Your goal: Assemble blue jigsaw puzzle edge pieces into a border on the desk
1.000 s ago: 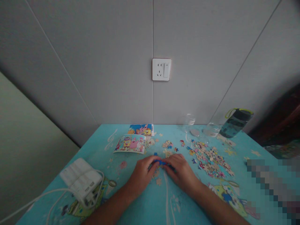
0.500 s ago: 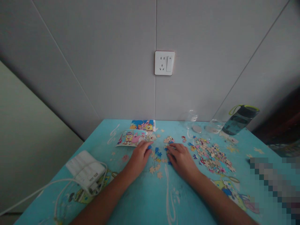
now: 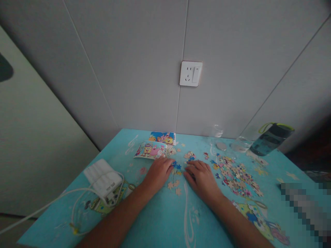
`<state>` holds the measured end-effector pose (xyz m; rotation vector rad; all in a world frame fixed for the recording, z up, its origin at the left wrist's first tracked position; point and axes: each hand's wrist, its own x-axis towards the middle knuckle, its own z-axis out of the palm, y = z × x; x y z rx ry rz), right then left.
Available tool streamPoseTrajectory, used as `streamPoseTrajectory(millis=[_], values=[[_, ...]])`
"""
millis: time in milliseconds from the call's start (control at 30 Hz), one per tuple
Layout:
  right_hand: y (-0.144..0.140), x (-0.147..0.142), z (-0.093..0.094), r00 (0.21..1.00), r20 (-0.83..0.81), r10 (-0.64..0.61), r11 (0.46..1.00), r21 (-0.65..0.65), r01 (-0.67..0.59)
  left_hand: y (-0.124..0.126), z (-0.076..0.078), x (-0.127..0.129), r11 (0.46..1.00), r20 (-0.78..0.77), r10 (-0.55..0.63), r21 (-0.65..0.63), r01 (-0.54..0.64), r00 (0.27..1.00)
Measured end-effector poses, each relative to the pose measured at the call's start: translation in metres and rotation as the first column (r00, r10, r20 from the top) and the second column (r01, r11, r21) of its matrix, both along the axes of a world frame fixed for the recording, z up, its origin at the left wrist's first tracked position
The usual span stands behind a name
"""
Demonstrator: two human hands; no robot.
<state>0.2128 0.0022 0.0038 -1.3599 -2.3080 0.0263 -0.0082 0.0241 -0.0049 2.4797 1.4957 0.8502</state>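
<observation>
On worktop [image 3: 160, 220]: left hand [image 3: 158, 173] and right hand [image 3: 202, 177] flat, fingers spread, gripping nothing, flanking blue pieces [image 3: 176, 166]; loose pile [image 3: 236, 174] right, picture card [image 3: 151, 150] far left.

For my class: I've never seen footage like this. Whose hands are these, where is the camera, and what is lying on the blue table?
There is no machine here. A person wears a camera on the head, so you look forward and down at their own two bare hands. The left hand and right hand rest palm-down on a blue cartoon-printed table, fingertips at a few small blue puzzle pieces between them. Whether either hand grips a piece is too small to tell. A heap of loose puzzle pieces lies to the right, a picture card beyond the left hand, a white power strip with cables at the left, and a dark bottle by the wall.
</observation>
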Motion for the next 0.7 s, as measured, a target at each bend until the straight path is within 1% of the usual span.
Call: streamPoseTrajectory(millis=[200, 267, 367, 467, 567, 700], values=[[0.008, -0.022, -0.004, 0.999, -0.001, -0.037, 0.999, -0.002, 0.037, 0.003, -0.003, -0.001, 0.999, -0.04, 0.032, 0.03, -0.031, 0.999], [0.011, -0.025, -0.001, 0.999, -0.002, -0.045, 0.999, -0.028, 0.045, 0.003, -0.003, -0.003, 0.998, -0.05, 0.047, 0.042, -0.045, 0.998], [0.017, -0.024, 0.003, 0.998, -0.021, -0.056, 0.994, -0.098, 0.054, 0.004, -0.004, -0.003, 0.997, -0.062, 0.05, 0.056, -0.047, 0.997], [0.019, -0.022, 0.006, 0.995, -0.071, -0.067, 0.984, -0.169, 0.054, 0.002, -0.005, -0.001, 0.999, -0.079, -0.001, 0.053, 0.006, 0.997], [0.014, -0.023, 0.008, 0.991, -0.125, -0.057, 0.979, -0.201, 0.031, 0.002, -0.007, 0.0, 0.996, -0.098, -0.07, 0.045, 0.075, 0.993], [0.006, -0.027, 0.011, 0.993, -0.118, -0.021, 0.975, -0.223, -0.005, 0.003, -0.01, -0.001, 0.991, -0.117, -0.134, 0.001, 0.135, 0.984]])
